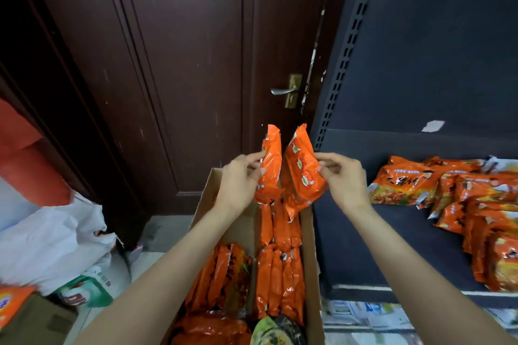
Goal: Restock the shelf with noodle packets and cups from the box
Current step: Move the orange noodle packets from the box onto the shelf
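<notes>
My left hand (241, 179) grips an orange noodle packet (271, 159) lifted above the open cardboard box (315, 246). Right beside it, my right hand (340, 176) pinches a second orange packet (304, 168). Both packets stand upright, their tops leaning apart. The box below holds several more orange packets (280, 274) on edge, and a green-lidded noodle cup (276, 330) sits at its near end. On the dark shelf (364, 246) at the right lie several orange packets (448, 193) in a loose pile.
A dark wooden door with a metal handle (283, 90) stands straight ahead. White plastic bags (56, 238) and a green-and-white sack (87, 288) lie on the floor at left. Newspaper (378, 314) covers the floor under the shelf. The shelf's slotted upright (342, 56) rises beside the door.
</notes>
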`<action>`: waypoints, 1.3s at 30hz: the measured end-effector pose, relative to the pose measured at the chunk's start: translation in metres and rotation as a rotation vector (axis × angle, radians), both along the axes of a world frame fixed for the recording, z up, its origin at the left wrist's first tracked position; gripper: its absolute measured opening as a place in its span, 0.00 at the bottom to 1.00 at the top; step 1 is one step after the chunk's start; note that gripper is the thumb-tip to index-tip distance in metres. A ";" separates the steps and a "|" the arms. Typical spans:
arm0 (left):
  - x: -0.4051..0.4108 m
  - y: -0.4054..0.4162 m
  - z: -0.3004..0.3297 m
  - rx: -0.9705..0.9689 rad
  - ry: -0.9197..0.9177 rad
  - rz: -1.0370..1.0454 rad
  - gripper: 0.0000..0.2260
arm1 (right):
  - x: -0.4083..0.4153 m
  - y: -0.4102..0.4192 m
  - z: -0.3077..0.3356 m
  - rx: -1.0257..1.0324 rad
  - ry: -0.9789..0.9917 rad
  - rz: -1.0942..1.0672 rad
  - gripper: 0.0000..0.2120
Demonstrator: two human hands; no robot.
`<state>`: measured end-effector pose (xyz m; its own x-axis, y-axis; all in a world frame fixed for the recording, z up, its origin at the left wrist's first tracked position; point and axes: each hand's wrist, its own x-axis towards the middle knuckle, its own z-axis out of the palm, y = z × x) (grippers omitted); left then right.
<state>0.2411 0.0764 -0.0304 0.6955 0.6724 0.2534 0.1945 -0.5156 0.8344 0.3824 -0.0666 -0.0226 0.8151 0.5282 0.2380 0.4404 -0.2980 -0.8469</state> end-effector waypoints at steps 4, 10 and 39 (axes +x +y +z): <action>0.038 -0.035 0.022 0.049 -0.047 -0.094 0.18 | 0.031 -0.042 0.012 0.016 -0.056 -0.062 0.14; 0.112 -0.099 0.023 0.058 -0.001 -0.214 0.17 | 0.088 -0.122 0.002 -0.043 -0.031 -0.257 0.17; 0.182 -0.160 -0.049 -0.092 0.156 -0.141 0.14 | 0.200 -0.158 -0.098 -0.598 -0.117 -0.109 0.29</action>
<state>0.4235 -0.0833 -0.0795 0.8103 0.5809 0.0773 0.2562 -0.4699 0.8447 0.5821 -0.2241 -0.1205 0.8582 0.5131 0.0178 0.4607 -0.7545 -0.4674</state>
